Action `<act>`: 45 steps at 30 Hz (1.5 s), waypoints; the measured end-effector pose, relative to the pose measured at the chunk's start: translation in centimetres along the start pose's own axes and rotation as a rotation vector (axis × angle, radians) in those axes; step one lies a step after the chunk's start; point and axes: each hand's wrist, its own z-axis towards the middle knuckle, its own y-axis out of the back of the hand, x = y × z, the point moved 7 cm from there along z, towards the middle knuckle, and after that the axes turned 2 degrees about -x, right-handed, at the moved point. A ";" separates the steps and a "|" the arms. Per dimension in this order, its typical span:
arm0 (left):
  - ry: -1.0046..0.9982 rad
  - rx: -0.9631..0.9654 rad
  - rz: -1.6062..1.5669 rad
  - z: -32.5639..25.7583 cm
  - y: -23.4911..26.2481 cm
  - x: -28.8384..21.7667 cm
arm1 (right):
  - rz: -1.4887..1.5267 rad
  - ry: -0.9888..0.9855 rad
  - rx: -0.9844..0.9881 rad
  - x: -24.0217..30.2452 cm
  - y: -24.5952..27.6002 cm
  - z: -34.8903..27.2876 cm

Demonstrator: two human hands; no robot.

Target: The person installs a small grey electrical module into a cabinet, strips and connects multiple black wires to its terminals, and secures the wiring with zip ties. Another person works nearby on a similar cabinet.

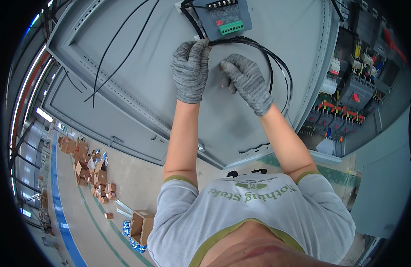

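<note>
Housing breakers (356,92), the cabinet (371,130) stands open; the left hand (190,71) pinches cables (246,40).

Left hand (190,71): gloved in gray, its back toward us, fingers drawn together and bent at the tips.
Right hand (246,80): gloved too, near our left but apart, fingers curled inward.
Left arm (184,138): bare; we reach it nearly straight ahead.
Right arm (288,140): bare; we slant it inward.

blue-grey rectangular module (224,18): top cut off | glossy black cable bundle (246,40): partly hidden by grey-knit-gloved left hand (190,71)
</note>
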 end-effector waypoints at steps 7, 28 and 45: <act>-0.007 -0.053 -0.036 -1.0 0.7 0.1 | -0.195 -0.159 0.002 0.3 2.0 -7.8; 0.264 0.964 -0.989 -27.1 1.5 -30.9 | -0.262 -0.878 -1.526 -19.5 39.7 -69.0; 0.244 2.101 -0.751 -77.3 4.9 -49.4 | -0.805 -1.348 -1.029 -50.4 51.0 -91.4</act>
